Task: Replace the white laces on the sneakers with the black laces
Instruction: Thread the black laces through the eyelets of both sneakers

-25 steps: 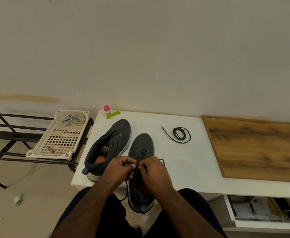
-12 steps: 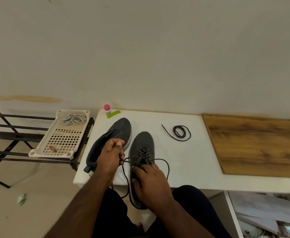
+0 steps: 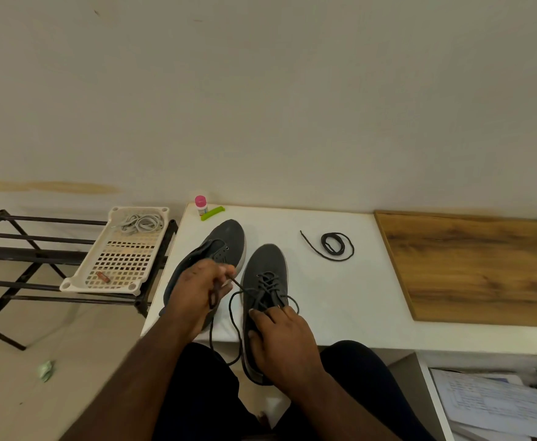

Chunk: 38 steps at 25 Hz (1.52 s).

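Two dark grey sneakers lie on the white table [image 3: 340,300]. The right sneaker [image 3: 268,268] carries a black lace [image 3: 267,286] crossed through its eyelets. My left hand [image 3: 198,292] pinches one end of that lace, drawn out to the left over the left sneaker [image 3: 225,241], which has bare eyelets. My right hand [image 3: 281,342] grips the right sneaker at its collar, holding it down at the table's front edge. A slack loop of lace hangs between both hands. A second black lace [image 3: 333,244] lies coiled to the right. The white laces [image 3: 141,222] sit in a basket.
A cream perforated basket [image 3: 119,262] rests on a black metal rack [image 3: 22,246] to the left. A pink-capped bottle [image 3: 201,205] and a green clip [image 3: 213,213] stand at the table's back. A wooden board [image 3: 480,265] covers the right side. Papers [image 3: 496,405] lie below.
My hands were together at the sneaker's tongue; my left hand has since pulled the lace end out to the left, and my right hand dropped back to grip the sneaker's collar.
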Available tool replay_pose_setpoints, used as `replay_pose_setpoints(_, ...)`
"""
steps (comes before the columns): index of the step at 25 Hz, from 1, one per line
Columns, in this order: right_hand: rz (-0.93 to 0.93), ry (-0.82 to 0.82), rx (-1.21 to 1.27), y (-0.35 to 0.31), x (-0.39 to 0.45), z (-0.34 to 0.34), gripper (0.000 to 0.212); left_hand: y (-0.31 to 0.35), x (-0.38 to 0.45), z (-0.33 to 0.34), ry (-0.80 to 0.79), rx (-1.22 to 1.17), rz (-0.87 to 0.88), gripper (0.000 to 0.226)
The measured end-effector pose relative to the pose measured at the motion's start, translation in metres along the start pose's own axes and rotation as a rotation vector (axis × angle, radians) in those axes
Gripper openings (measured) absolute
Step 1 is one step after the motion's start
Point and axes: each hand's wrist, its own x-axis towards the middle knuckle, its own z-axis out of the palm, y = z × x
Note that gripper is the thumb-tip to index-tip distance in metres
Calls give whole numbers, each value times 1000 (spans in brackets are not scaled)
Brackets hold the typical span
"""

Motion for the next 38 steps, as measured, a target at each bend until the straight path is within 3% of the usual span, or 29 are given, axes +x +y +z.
replay_pose_setpoints(1,4,-7,7,0,0,-1,36,6,-3,1,0,-261,-29,26)
replay_pose_setpoints(3,12,6,11,1,0,0,35,16,-4,-4,37,-367,-68,28)
replay_pose_setpoints(6,49,-18,89,0,3,-2,39,14,1,-12,82,151,-190,26)
replay_pose_setpoints(8,104,-54,178,-1,7,-4,47,6,1,-10,11,438,-270,22)
replay_pose_setpoints(12,94,-159,162,-13,22,-3,46,0,-1,-3,-84,433,-504,16)
replay_pose_setpoints(14,69,-175,101,-14,24,-1,35,-5,3,-4,-57,593,-473,11)
replay_pose_setpoints(16,33,-147,69,-11,22,3,29,-14,8,-4,-30,770,-333,18)
replay_pose_setpoints(19,-131,-102,50,-12,18,11,21,-23,12,2,-115,1059,-106,42)
replay_pose_setpoints(21,-182,-55,35,-11,19,19,19,-22,14,11,-184,1137,-80,36)
replay_pose_setpoints(23,-181,-54,22,-9,18,22,25,-19,17,17,-234,1200,-90,18)
replay_pose_setpoints(26,-144,-81,52,-8,18,20,49,-3,20,15,-199,1277,-5,17)
replay_pose_setpoints(28,-65,-104,182,-12,18,13,52,14,20,15,-145,1241,36,21)
replay_pose_setpoints(32,282,-18,596,-20,29,-11,22,44,11,22,-135,992,19,28)
replay_pose_setpoints(35,421,-12,1130,-26,43,-24,30,58,0,30,-171,467,-87,11)
replay_pose_setpoints(36,439,-44,1264,-28,46,-29,31,58,0,32,-155,295,-113,15)
replay_pose_setpoints(38,461,-43,1335,-26,49,-39,24,56,2,35,-99,59,-106,25)
